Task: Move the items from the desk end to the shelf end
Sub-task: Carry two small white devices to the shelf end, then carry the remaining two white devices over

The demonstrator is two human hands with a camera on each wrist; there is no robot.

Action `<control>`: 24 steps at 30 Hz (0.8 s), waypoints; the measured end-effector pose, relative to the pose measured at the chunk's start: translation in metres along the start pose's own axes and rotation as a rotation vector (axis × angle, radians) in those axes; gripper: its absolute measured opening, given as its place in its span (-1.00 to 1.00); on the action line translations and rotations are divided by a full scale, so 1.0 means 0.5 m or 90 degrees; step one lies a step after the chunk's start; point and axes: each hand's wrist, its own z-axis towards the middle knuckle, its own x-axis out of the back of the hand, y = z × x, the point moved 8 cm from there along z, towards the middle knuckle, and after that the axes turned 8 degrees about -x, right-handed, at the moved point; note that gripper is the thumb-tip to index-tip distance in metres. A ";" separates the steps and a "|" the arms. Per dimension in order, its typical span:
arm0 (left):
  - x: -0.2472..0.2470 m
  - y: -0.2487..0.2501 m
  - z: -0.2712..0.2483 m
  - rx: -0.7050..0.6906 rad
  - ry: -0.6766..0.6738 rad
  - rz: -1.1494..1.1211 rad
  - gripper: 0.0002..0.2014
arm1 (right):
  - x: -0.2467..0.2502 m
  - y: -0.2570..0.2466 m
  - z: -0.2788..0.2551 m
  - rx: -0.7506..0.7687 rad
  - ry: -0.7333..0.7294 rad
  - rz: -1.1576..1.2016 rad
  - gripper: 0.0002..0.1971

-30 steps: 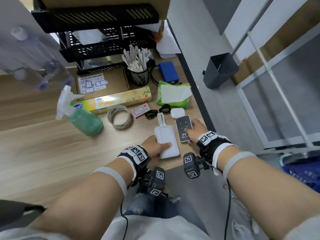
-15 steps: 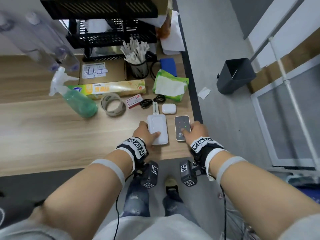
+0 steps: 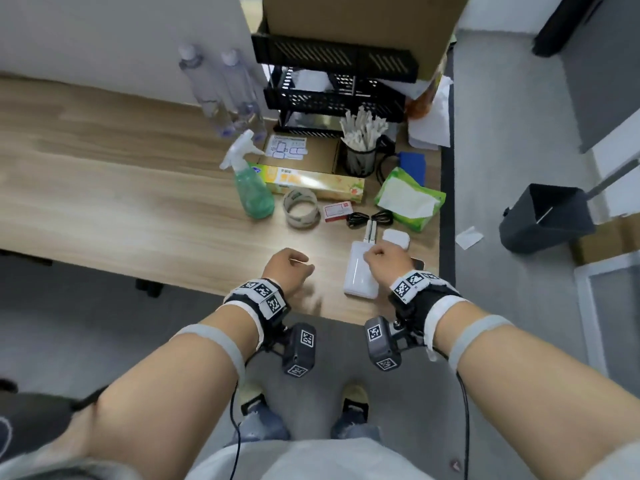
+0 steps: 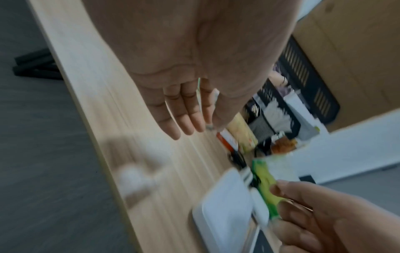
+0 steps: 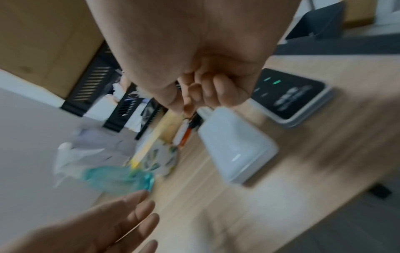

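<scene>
A white power bank (image 3: 358,282) lies near the desk's (image 3: 138,209) front edge, with a dark device with green lights (image 5: 290,95) just right of it. In the head view my right wrist mostly hides that device. A white earbud case (image 3: 396,237) sits behind them. My left hand (image 3: 289,268) hovers left of the power bank (image 4: 225,205); its fingers (image 4: 181,116) are straight and hold nothing. My right hand (image 3: 382,259) is above the power bank's (image 5: 236,150) far end, its fingers (image 5: 207,92) curled in with nothing in them. The black shelf (image 3: 332,57) stands at the desk's far right.
Between the hands and the shelf lie a green spray bottle (image 3: 254,195), a tape roll (image 3: 300,207), a long yellow box (image 3: 311,183), black cables (image 3: 369,218), a green tissue pack (image 3: 410,200) and a pen cup (image 3: 360,157). A dark bin (image 3: 547,220) stands on the floor, right.
Both hands have let go: the left came off the power bank and moved left, and the right lifted off the dark device. The head view has pulled back.
</scene>
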 end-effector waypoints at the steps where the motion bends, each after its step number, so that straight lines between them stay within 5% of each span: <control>1: 0.041 0.003 -0.006 0.001 0.021 -0.035 -0.89 | -0.029 -0.046 -0.008 0.025 -0.036 0.000 -0.80; 13: 0.704 -0.183 -0.058 -0.006 0.266 -0.242 -0.86 | -0.501 -0.572 -0.194 0.184 -0.237 -0.034 -0.88; 24: 1.249 -0.388 -0.127 -0.003 0.369 -0.273 -0.88 | -0.906 -0.931 -0.369 0.210 -0.320 -0.020 -0.87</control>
